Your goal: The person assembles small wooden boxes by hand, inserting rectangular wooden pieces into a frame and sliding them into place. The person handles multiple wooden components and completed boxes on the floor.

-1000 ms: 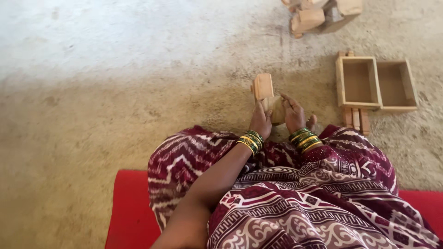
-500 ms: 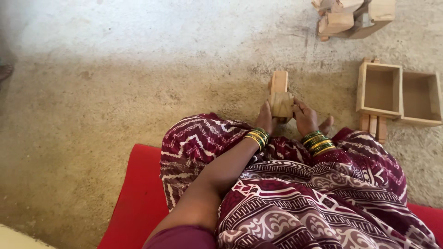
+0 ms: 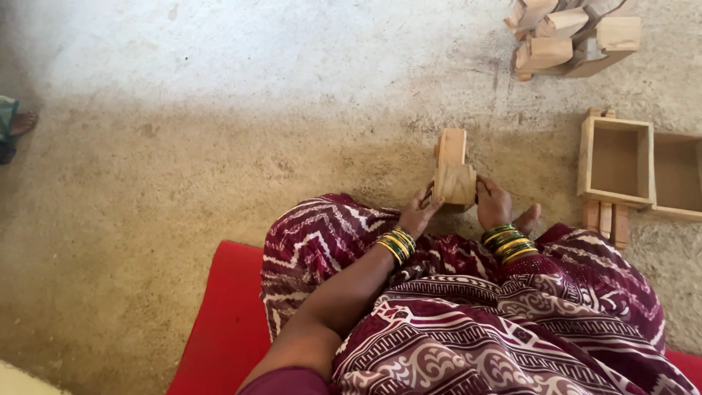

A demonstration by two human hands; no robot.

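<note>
Right now we hold a wooden piece [image 3: 453,170] between both hands, standing on the concrete floor [image 3: 219,146] just in front of our knees. It is made of a rounded block at the near end and a narrower flat part reaching away from us. Our left hand [image 3: 418,213] presses its fingers against the block's left side, and our right hand [image 3: 495,205] closes around its right side, so both hands grip the piece. Green and gold bangles [image 3: 396,243] sit on each wrist. A bare foot [image 3: 528,218] shows just beside our right hand. Our lap is covered by maroon patterned cloth [image 3: 475,322], and we sit on a red mat [image 3: 223,329] at the near edge of the floor. To the right, well apart from the piece, stand two open wooden boxes [image 3: 616,162] with small slats [image 3: 605,219] lying against them. Toward the far right corner lies a heap of wooden blocks [image 3: 570,36]. At the left edge another person's foot [image 3: 22,123] shows.
</note>
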